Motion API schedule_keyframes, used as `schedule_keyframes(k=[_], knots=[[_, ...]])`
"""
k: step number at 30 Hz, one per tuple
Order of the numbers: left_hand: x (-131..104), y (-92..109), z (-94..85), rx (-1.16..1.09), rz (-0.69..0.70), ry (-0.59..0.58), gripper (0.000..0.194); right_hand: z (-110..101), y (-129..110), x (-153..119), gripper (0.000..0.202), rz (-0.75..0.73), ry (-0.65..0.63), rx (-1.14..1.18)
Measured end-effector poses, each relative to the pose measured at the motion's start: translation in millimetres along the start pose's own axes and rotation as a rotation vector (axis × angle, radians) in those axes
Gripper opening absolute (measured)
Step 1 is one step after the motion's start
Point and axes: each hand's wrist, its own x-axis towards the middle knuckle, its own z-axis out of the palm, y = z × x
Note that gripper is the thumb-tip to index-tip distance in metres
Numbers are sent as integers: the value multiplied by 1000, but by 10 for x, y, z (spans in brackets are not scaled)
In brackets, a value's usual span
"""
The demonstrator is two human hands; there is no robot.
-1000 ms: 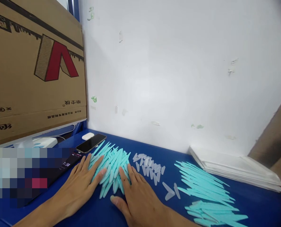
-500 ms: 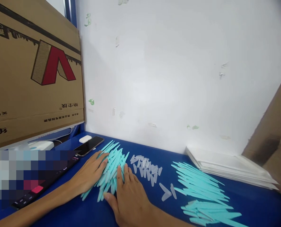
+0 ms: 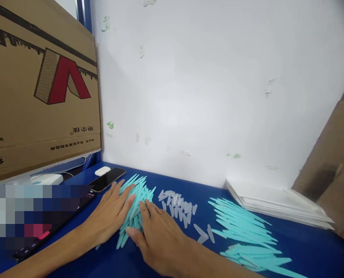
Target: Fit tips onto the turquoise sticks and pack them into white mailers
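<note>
Strips in a teal heap (image 3: 139,193) are hemmed between the left hand (image 3: 108,212) and the right hand (image 3: 163,237) on the blue table (image 3: 102,266). The hands are set apart, fingers extended and neither one closed; the left is laid along one flank, the right is rested on the other, apparently so that the heap is held narrow and its strips are lined up. The heap's strips overlap too much to be counted. One more strip end is glimpsed under the left forearm.

To the right, two teal groups are laid: a near bundle (image 3: 253,256), crossed and uncountable, and a farther row (image 3: 241,222) of roughly a dozen, fanned nearly parallel, perhaps for easy separation. Three clear pieces (image 3: 210,233) are set apart, two meeting in a V; beyond them, upwards of a dozen are clustered (image 3: 177,204).

Farther off, one phone (image 3: 108,180) and one white case (image 3: 102,171) are placed side by side, seemingly out of the way. One stack (image 3: 276,202) of several white panels is leaned near the wall (image 3: 189,77).
</note>
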Motion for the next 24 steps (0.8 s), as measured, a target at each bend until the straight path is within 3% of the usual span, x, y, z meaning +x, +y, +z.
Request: schedule_keyframes(k=[3,7,10,13,18,24], knots=[[74,240,-146,45,107,80,52,-157,129,-108,60,-127,72,-90],[195,698,-342,55,350,52,38,-532,381,-329,33,-159,210,-310],[253,958,-304,73,474,-46,35,-850,677,-589,25,-91,249,-347],[263,1083,-134,121,500,-103,32,-1053,1002,-927,22,2,228,-311],[196,1142,120,231,492,-112,31,-1058,1335,-1371,20,232,199,-186],[131,1056,340,229,527,-141,32,-915,1463,-1390,26,276,50,-125]])
